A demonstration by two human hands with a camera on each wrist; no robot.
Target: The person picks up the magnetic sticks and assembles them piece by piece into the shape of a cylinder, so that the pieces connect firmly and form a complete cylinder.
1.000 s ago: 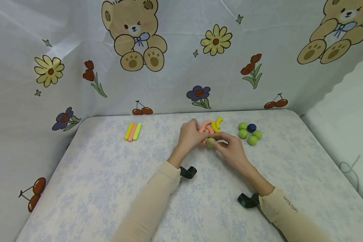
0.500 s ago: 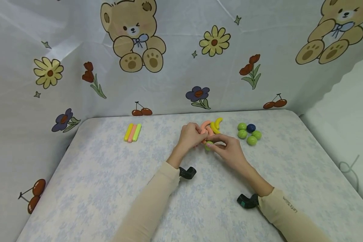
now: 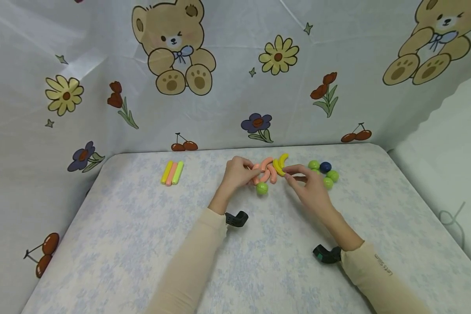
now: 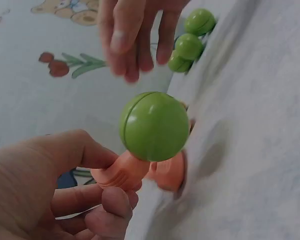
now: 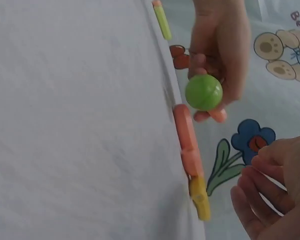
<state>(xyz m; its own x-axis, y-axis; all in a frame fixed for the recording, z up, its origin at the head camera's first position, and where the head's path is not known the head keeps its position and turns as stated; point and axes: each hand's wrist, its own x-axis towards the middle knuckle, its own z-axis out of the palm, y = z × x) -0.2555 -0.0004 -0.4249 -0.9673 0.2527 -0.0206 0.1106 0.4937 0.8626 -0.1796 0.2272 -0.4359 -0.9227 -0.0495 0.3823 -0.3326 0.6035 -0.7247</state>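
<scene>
In the left wrist view my left hand [image 4: 65, 180] pinches a salmon-pink curved piece [image 4: 121, 170] between thumb and fingers. A glossy green ball [image 4: 155, 126] with a seam line sits against the end of that piece. The head view has my left hand [image 3: 235, 173] at the left of several pink curved pieces [image 3: 273, 174], the green ball [image 3: 262, 188] at their near side. My right hand [image 3: 313, 189] holds nothing; its fingertips overlap a yellow banana-shaped piece [image 3: 277, 166] in the head view, while the right wrist view shows the loosely bent fingers [image 5: 265, 192] apart from the things.
Several green balls [image 3: 332, 175] and a dark blue ball [image 3: 325, 167] lie right of my right hand, partly hidden by it. Three sticks, yellow [image 3: 166, 172], pink [image 3: 171, 174] and light green [image 3: 178, 172], lie at the back left. A printed cloth [image 3: 220, 109] hangs behind the table.
My right hand has let go of the green ball and moved right. My left hand has shifted slightly left, and the ball has come left with it.
</scene>
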